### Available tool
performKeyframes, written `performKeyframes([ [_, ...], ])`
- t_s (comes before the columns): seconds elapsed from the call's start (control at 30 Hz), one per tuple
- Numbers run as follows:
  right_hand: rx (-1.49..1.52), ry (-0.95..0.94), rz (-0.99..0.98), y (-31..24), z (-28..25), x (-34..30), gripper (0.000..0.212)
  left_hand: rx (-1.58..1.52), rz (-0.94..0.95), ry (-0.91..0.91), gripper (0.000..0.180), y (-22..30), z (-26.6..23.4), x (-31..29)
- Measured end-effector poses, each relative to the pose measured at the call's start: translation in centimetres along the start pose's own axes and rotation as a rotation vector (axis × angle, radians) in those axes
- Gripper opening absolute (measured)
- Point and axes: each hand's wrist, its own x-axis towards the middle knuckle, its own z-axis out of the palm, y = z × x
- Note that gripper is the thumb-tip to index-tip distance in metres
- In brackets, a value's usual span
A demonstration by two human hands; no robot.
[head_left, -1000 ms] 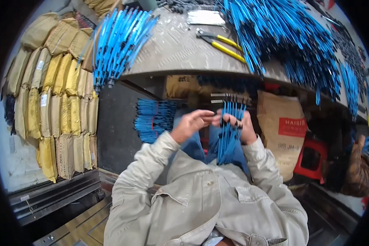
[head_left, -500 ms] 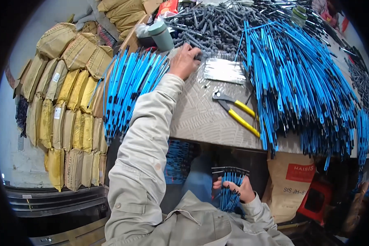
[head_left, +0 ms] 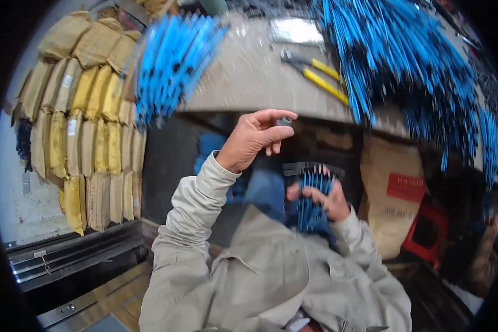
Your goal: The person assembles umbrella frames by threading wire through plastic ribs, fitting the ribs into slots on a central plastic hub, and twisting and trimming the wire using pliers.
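Note:
My left hand [head_left: 243,139] is off the table's near edge, above my lap. Its thumb and forefinger pinch a small dark grey cylindrical part [head_left: 285,121] with a round, hollow-looking end. Lower and to the right, my right hand [head_left: 335,202] is closed round a bundle of thin blue strips [head_left: 309,214]. Dark pieces line up in a row across the bundle's far end. Motion blurs the right hand and the bundle a little. The two hands are apart, and the grey part does not touch the strips.
On the table [head_left: 243,72] lie yellow-handled pincers [head_left: 326,86] and a shiny white flat packet [head_left: 297,31]. A big heap of blue strips [head_left: 404,50] overhangs the right edge; another bunch [head_left: 174,61] lies left. Brown and yellow sacks [head_left: 88,122] are stacked at left. A paper sack [head_left: 390,205] stands right.
My left hand has come back from the far grey heap to above my lap, with the small grey part in its fingers. My right hand still holds the bundle. The view has tilted down.

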Motion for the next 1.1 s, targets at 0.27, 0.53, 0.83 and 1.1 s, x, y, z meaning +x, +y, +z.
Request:
performKeyframes([
  [0.27, 0.165, -0.055, -0.117, -0.6, 2.8, -3.7, 0.085, -0.636, -0.116, 0.068, 0.040, -5.3, 5.3, -9.1],
  [0.53, 0.021, -0.070, -0.295, 0.4, 4.8, -5.5, 0.023, -0.580, 0.037, 0.035, 0.036, -5.9, 6.6, -11.9],
  [0.83, -0.009, -0.086, -0.355, 0.3, 4.9, -5.2, 0.019, -0.578, 0.111, 0.116, 0.036, -6.9, 7.3, -12.1],
  [1.1, -0.001, -0.062, -0.370, 0.2, 4.6, -4.8, 0.018, -0.820, 0.038, 0.140, 0.038, -5.7, 7.9, -11.7],
])
